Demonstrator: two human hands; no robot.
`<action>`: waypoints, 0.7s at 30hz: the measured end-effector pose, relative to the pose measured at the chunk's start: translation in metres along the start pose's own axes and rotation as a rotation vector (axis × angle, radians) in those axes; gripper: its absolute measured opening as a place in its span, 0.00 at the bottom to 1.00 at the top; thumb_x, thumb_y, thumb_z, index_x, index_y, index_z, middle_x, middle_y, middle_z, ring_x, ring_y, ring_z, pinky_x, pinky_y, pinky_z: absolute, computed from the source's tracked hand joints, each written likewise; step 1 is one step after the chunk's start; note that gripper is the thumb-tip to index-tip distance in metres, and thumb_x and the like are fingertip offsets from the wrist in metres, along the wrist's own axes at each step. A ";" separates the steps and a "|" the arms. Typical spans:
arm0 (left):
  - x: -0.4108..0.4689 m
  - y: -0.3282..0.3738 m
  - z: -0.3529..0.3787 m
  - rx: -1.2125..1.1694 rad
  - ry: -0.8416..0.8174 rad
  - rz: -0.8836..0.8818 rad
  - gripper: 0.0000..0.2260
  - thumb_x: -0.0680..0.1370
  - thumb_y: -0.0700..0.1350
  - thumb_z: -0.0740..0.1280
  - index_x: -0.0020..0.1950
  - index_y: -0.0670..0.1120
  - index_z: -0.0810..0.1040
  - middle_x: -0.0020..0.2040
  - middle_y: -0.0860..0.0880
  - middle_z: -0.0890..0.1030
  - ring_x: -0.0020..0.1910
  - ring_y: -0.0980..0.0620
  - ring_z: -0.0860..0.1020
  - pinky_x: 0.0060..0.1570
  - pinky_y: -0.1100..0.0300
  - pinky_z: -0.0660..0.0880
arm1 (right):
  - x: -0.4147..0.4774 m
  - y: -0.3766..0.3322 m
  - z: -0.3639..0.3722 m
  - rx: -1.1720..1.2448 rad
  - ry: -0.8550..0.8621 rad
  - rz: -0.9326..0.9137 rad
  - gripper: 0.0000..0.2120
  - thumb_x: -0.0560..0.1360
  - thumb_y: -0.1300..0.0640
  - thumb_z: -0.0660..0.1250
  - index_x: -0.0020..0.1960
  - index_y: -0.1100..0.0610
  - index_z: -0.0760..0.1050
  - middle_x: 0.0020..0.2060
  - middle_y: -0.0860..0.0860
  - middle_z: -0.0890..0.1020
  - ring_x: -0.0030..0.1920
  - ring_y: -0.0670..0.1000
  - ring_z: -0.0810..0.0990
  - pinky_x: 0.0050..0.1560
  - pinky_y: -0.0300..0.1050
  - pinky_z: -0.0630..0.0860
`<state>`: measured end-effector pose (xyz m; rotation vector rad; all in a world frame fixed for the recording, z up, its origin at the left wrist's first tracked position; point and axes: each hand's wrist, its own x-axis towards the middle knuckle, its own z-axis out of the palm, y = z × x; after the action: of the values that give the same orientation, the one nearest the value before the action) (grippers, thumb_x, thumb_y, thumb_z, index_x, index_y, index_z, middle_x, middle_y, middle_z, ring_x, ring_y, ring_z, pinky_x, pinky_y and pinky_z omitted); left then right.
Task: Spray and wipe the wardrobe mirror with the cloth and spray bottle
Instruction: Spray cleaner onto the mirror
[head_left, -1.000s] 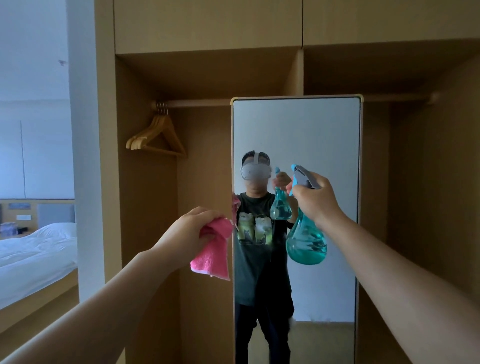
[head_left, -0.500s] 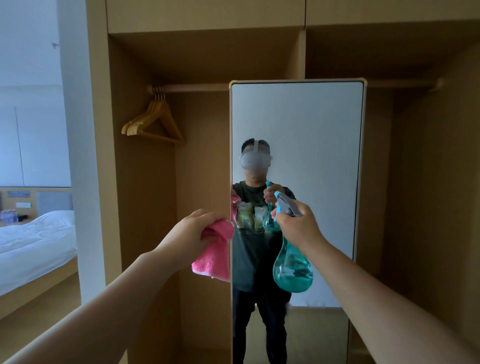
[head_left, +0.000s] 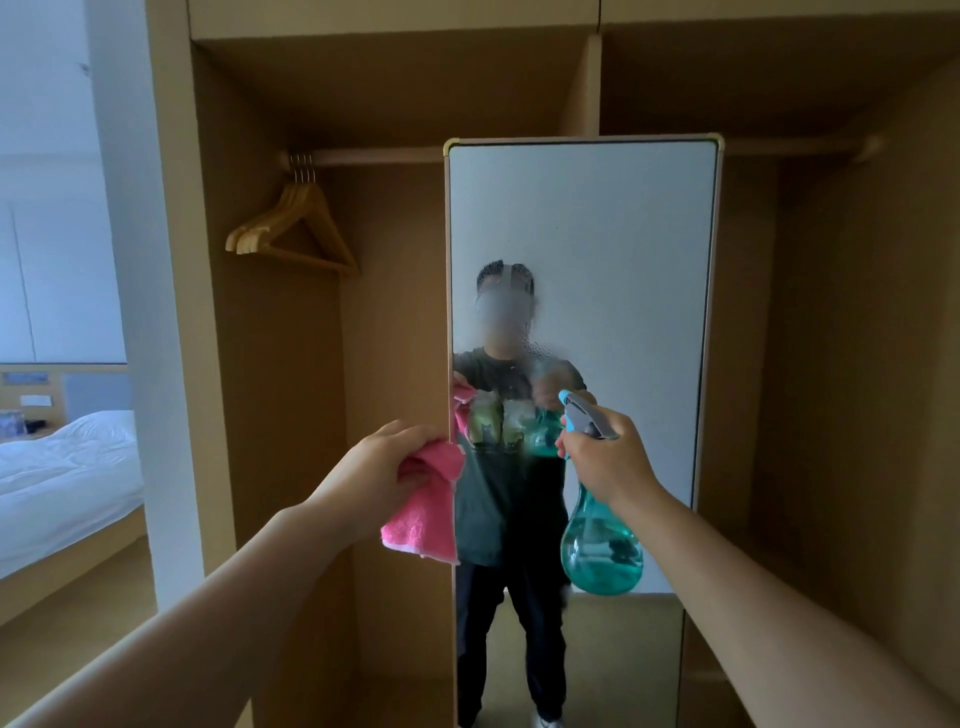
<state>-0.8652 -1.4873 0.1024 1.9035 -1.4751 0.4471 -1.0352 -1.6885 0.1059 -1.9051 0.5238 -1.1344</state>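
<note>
A tall framed mirror (head_left: 623, 234) stands upright in the open wooden wardrobe. A patch of fine spray droplets (head_left: 524, 358) mists the glass around its middle. My right hand (head_left: 605, 462) grips the neck of a teal spray bottle (head_left: 600, 551), its grey and blue nozzle pointing at the mirror. My left hand (head_left: 379, 473) holds a pink cloth (head_left: 423, 514) just left of the mirror's left edge, not touching the glass. The mirror reflects a person holding both items.
Several wooden hangers (head_left: 293, 228) hang on the rail (head_left: 374, 156) in the left compartment. Wardrobe panels (head_left: 171, 312) flank the mirror on both sides. A bed with white bedding (head_left: 62, 467) lies at far left beyond the wardrobe.
My right hand brought the spray bottle down and to the left across the mirror. Fresh mist now shows on the glass. My left hand with the cloth stayed put.
</note>
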 end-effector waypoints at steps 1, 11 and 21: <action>0.000 0.001 0.001 -0.007 -0.002 -0.001 0.18 0.77 0.40 0.67 0.62 0.59 0.76 0.54 0.57 0.76 0.53 0.57 0.75 0.55 0.58 0.76 | -0.001 0.002 -0.004 0.005 0.005 0.006 0.06 0.73 0.64 0.62 0.44 0.65 0.76 0.33 0.58 0.71 0.34 0.51 0.70 0.34 0.42 0.68; 0.003 0.011 0.017 -0.031 -0.015 0.021 0.19 0.76 0.38 0.67 0.62 0.58 0.76 0.53 0.54 0.77 0.52 0.55 0.76 0.54 0.56 0.76 | -0.003 0.026 -0.042 -0.028 0.079 0.039 0.12 0.76 0.60 0.63 0.35 0.54 0.67 0.27 0.49 0.68 0.22 0.42 0.68 0.22 0.31 0.65; 0.006 0.018 0.031 -0.021 -0.034 0.033 0.18 0.76 0.39 0.67 0.61 0.59 0.76 0.53 0.55 0.77 0.52 0.55 0.76 0.53 0.59 0.76 | -0.004 0.033 -0.070 0.017 0.129 0.026 0.11 0.75 0.63 0.62 0.35 0.57 0.70 0.23 0.44 0.67 0.20 0.41 0.66 0.21 0.32 0.65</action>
<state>-0.8843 -1.5157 0.0893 1.8813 -1.5291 0.4155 -1.0954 -1.7351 0.0937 -1.8137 0.6065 -1.2469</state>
